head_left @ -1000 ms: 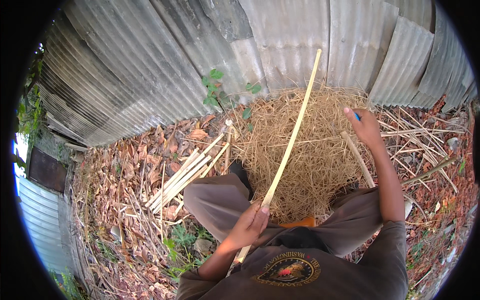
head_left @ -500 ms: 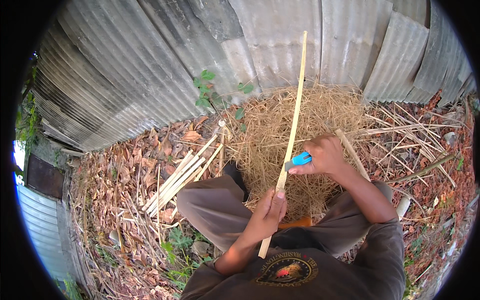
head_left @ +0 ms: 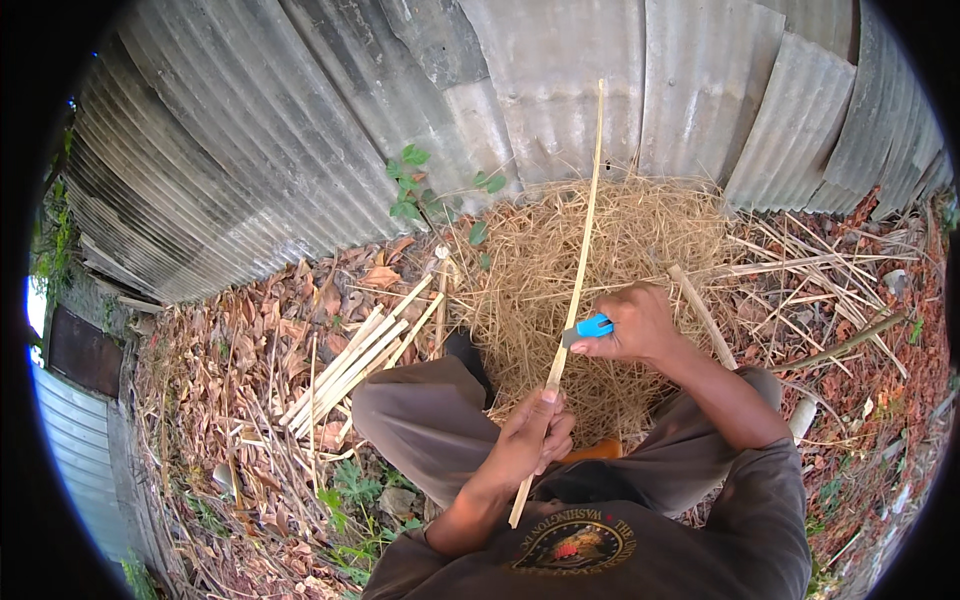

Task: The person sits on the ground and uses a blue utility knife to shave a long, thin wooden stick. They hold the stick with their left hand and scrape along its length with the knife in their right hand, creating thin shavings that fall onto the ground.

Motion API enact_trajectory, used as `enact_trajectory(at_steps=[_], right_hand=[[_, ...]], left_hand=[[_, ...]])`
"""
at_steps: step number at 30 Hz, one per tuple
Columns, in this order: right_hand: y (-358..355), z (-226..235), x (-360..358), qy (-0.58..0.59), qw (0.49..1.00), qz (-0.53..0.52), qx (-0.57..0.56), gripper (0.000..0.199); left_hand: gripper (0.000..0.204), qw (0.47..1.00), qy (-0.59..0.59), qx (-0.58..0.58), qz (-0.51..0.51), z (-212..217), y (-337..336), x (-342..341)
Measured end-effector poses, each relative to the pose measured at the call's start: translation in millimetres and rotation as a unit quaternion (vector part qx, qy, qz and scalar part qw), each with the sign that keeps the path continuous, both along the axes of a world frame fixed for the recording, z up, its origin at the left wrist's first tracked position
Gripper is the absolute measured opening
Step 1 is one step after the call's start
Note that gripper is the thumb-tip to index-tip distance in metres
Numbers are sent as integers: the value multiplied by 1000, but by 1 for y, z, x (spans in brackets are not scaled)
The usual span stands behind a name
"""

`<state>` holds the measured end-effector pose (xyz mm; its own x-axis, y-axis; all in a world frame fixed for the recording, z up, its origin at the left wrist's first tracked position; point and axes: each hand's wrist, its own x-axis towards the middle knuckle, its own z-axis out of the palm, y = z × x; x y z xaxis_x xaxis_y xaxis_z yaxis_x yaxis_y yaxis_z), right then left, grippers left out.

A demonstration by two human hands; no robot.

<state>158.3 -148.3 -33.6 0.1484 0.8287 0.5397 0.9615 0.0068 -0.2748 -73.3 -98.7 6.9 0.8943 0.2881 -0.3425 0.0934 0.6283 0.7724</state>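
Observation:
A long pale strip, apparently split bamboo [head_left: 586, 235], runs from my lap up and away toward the metal wall, bowed slightly. My left hand [head_left: 528, 436] grips it near its lower end, thumb on top, with a short tail sticking out below toward my shirt. In my right hand [head_left: 636, 322] is a blue-handled utility knife [head_left: 592, 327], its grey blade lying against the strip a little above my left thumb. The fingers of my right hand are wrapped round the handle and partly hide it.
Thin dry shavings [head_left: 620, 225] heap up between and beyond my legs. Pale split sticks [head_left: 350, 365] lie bundled at left on dry leaves [head_left: 270, 340]. A thicker stick [head_left: 703, 315] rests by my right knee. Corrugated metal sheets [head_left: 570, 90] wall off the far side.
The strip has turned a little, showing a narrower edge, and its far tip has dropped slightly. The knife and both hands have shifted a little; both grips stay closed.

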Motion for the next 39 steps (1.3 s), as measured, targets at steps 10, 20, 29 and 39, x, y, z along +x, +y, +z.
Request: enact_trajectory(at_steps=[10, 20, 29, 39], right_hand=[[9, 2, 60, 72, 977, -196, -45, 77], [-14, 2, 136, 75, 934, -341, -76, 81], [-45, -15, 178, -20, 918, -386, -92, 80], [-87, -34, 235, 195, 802, -564, -20, 95]], left_hand=[[33, 998, 31, -2, -62, 1, -15, -18], [35, 978, 66, 40, -193, 8, -17, -89], [34, 972, 115, 61, -194, 6, -8, -146], [30, 973, 198, -11, -121, 25, -1, -215]])
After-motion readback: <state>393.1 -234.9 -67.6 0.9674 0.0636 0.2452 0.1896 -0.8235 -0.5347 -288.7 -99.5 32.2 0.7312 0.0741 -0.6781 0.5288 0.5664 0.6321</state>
